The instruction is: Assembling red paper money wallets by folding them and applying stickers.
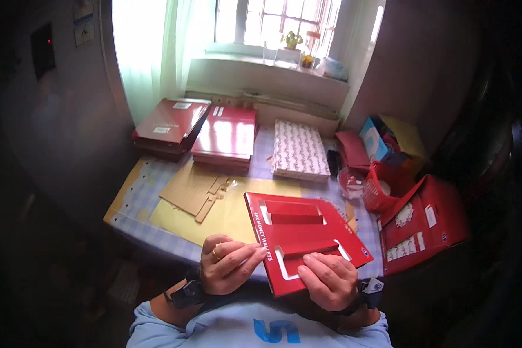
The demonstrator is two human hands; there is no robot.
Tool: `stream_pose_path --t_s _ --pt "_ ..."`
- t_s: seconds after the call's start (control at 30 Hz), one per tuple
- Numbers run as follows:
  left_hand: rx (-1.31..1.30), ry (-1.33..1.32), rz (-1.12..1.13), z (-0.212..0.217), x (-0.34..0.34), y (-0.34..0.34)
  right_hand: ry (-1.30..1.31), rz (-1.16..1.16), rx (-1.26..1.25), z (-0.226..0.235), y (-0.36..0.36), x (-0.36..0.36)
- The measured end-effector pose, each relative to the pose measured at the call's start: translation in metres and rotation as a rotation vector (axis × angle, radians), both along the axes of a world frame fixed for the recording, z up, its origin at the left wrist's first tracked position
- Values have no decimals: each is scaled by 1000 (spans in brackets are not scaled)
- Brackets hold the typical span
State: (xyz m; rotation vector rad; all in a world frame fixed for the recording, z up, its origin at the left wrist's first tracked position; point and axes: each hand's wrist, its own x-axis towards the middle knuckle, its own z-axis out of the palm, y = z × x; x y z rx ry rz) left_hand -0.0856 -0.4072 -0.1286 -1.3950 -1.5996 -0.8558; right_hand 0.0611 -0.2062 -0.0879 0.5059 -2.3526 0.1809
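A flat red cardboard package [336,229] with two white-edged cutout windows and folded red flaps is tilted in front of me over the table's near edge. My right hand [329,281] grips its lower right part, fingers resting on the front by the lower window. At its left spine is my left hand [232,265], with curled fingers and fingertips touching or just in front of the spine. Anything pinched in those left fingers is hidden.
Brown cardboard pieces [188,194] lie on yellow sheets [174,223]. Behind stand red box stacks [171,119] [225,130] and a patterned white stack [300,148]. At right are a clear cup [351,181], a red bag [383,194] and a large red folder [426,229].
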Motion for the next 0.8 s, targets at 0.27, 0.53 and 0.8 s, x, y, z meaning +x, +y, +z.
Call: stream_pose_path --t_s 0.27,0.53,0.8 --pt "-6 -893 121 -74 -1 -37 -191 144 -7 -73 -20 -21" --pt "274 -2081 -352 -68 2 -38 -379 327 -432 -74 -13 -24" --pt "52 -1759 -145 -58 -2 -15 -431 -157 -623 -63 55 -26"
